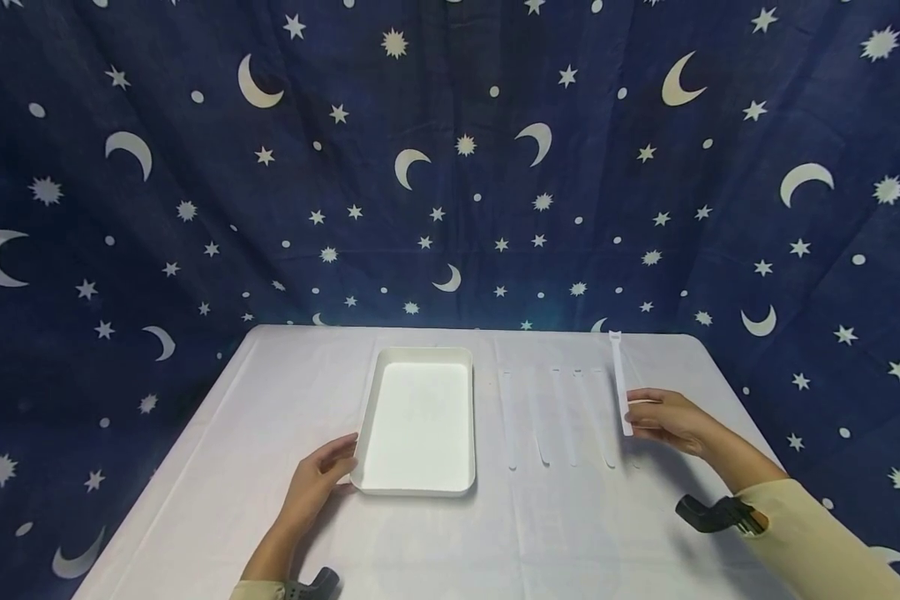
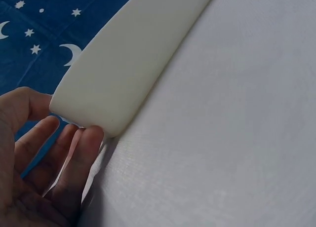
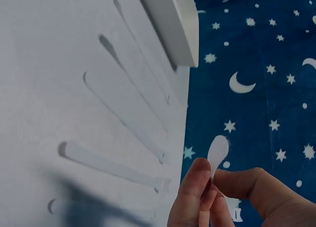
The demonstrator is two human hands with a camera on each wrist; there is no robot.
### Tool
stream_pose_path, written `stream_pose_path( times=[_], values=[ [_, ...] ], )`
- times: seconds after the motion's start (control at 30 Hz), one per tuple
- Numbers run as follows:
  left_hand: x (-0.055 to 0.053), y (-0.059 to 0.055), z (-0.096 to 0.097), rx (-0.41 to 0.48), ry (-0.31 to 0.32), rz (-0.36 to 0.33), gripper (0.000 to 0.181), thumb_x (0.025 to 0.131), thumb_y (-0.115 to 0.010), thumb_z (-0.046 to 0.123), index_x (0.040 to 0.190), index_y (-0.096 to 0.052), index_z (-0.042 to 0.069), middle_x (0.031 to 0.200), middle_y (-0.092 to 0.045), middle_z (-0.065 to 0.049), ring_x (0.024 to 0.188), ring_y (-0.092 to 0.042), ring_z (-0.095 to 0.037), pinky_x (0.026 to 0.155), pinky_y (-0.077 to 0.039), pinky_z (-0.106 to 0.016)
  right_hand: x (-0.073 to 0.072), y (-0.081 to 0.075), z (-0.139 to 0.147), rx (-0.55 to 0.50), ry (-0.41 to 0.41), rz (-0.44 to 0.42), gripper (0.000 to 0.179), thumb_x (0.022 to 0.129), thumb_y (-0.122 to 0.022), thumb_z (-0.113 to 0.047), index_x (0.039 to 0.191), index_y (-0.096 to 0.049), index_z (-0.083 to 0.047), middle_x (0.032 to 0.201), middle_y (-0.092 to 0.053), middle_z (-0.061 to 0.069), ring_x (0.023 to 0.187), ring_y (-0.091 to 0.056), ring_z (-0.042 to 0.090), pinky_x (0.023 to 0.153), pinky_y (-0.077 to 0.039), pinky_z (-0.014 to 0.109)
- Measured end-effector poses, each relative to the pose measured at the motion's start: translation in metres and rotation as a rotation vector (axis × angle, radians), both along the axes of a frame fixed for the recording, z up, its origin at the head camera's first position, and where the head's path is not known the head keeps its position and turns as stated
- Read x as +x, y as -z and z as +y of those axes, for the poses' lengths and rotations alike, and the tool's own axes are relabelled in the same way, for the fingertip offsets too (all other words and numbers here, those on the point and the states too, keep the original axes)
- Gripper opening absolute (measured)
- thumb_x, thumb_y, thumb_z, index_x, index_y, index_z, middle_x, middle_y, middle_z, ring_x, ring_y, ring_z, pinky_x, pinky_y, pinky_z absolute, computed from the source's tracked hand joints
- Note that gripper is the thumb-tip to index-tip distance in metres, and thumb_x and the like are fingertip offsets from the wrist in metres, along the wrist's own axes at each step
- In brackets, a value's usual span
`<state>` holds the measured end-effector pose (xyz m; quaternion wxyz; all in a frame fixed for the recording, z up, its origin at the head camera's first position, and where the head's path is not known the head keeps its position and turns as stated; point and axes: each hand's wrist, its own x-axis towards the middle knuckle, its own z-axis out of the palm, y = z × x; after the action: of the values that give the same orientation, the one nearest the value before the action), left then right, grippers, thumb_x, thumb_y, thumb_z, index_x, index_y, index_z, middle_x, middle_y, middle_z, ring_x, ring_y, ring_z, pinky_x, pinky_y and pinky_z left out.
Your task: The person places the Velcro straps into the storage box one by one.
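Note:
A shallow white tray (image 1: 417, 357) lies flat on the white-covered table, left of the middle. My left hand (image 1: 321, 477) holds it by the near left corner; in the left wrist view one digit lies at the rim and fingertips touch lower on the tray wall (image 2: 123, 64). On the right, my right hand (image 1: 669, 420) pinches a thin white cable strap (image 1: 619, 379) between thumb and fingers, raised above the table. Its rounded end (image 3: 218, 150) sticks out past the fingertips in the right wrist view. Several similar straps (image 1: 565, 417) lie roughly side by side between tray and right hand.
The table (image 1: 435, 550) has a white cloth with fold lines. Behind and beside it hangs a dark blue curtain (image 1: 450, 200) with moons and stars. A black device (image 1: 708, 514) is worn on the right wrist, another (image 1: 318, 583) on the left.

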<state>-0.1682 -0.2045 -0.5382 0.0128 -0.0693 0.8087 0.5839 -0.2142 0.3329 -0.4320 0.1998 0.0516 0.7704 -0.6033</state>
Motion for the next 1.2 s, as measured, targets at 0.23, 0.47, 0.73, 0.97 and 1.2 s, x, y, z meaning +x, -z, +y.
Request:
stream_pose_path(
  times=[0.23, 0.47, 0.73, 0.97, 1.2],
  values=[
    [0.003, -0.001, -0.001, 0.029, 0.022, -0.012, 0.052, 0.089, -0.070, 0.025, 0.137, -0.056, 0.010, 0.137, -0.058, -0.019, 0.119, -0.061, -0.037, 0.077, -0.063, -0.030, 0.004, -0.002, -0.011, -0.011, -0.020, 0.016, 0.067, 0.090, -0.063, -0.004, 0.141, -0.026, 0.020, 0.094, -0.061, 0.001, 0.082, -0.065, 0.008, 0.075, -0.062, 0.025],
    [0.003, -0.001, -0.001, 0.041, 0.035, -0.013, 0.051, 0.088, -0.070, 0.026, 0.136, -0.058, 0.012, 0.139, -0.058, -0.016, 0.121, -0.060, -0.036, 0.076, -0.063, -0.029, 0.006, -0.003, -0.020, -0.024, -0.026, 0.027, 0.068, 0.090, -0.062, -0.005, 0.142, -0.026, 0.020, 0.100, -0.060, 0.004, 0.085, -0.064, 0.008, 0.077, -0.062, 0.025],
    [0.003, -0.001, -0.001, 0.026, 0.029, -0.004, 0.050, 0.089, -0.070, 0.024, 0.136, -0.058, 0.012, 0.138, -0.058, -0.016, 0.120, -0.061, -0.037, 0.075, -0.063, -0.030, 0.008, 0.001, -0.036, -0.060, -0.015, 0.036, 0.067, 0.090, -0.063, -0.005, 0.141, -0.027, 0.019, 0.103, -0.059, 0.006, 0.085, -0.064, 0.009, 0.077, -0.061, 0.024],
    [0.003, -0.001, -0.001, 0.045, 0.035, -0.008, 0.049, 0.090, -0.068, 0.021, 0.137, -0.057, 0.011, 0.138, -0.057, -0.017, 0.119, -0.061, -0.037, 0.077, -0.063, -0.031, 0.011, 0.001, -0.053, -0.069, -0.030, 0.064, 0.066, 0.088, -0.064, -0.006, 0.141, -0.030, 0.018, 0.112, -0.059, 0.013, 0.088, -0.063, 0.010, 0.080, -0.061, 0.026],
    [0.002, -0.004, 0.000, 0.047, 0.032, -0.022, 0.050, 0.089, -0.067, 0.020, 0.137, -0.057, 0.010, 0.139, -0.057, -0.017, 0.119, -0.061, -0.036, 0.077, -0.063, -0.031, 0.012, 0.000, -0.067, -0.103, -0.037, 0.080, 0.067, 0.087, -0.064, -0.005, 0.140, -0.030, 0.019, 0.122, -0.054, 0.021, 0.091, -0.062, 0.011, 0.082, -0.061, 0.028]
  ],
)
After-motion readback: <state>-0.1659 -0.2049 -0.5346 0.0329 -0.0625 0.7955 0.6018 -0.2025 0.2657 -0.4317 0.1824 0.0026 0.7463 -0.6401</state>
